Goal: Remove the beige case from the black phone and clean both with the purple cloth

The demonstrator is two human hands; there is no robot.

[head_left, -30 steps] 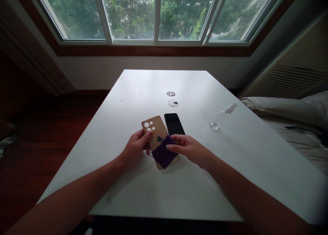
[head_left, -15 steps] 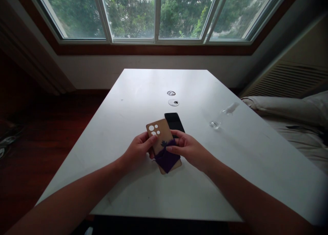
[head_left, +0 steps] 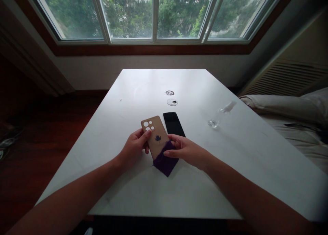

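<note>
A tan phone case (head_left: pixel 153 139) with camera holes and a dark maple-leaf print is tilted over the table. My left hand (head_left: pixel 137 142) grips its left edge near the holes, thumb on top. A purple cloth (head_left: pixel 167 161) covers the lower end of the case. My right hand (head_left: pixel 183 149) pinches that cloth against the case's right side, thumb on top and fingers behind. Just beyond my right hand, a black phone (head_left: pixel 174 123) lies on the table, its near end hidden by the hand.
The white table (head_left: pixel 123 190) holds a clear spray bottle (head_left: pixel 221 113) lying on its right side area. Two round cable-hole covers (head_left: pixel 172 102) sit in the tabletop past the phone. A window (head_left: pixel 153 16) is behind, and a cushioned seat (head_left: pixel 287 122) stands right of the table.
The case has shifted slightly left and away, and the cloth has slid down toward its lower end, uncovering the whole leaf print. My right hand moved a little lower with the cloth.
</note>
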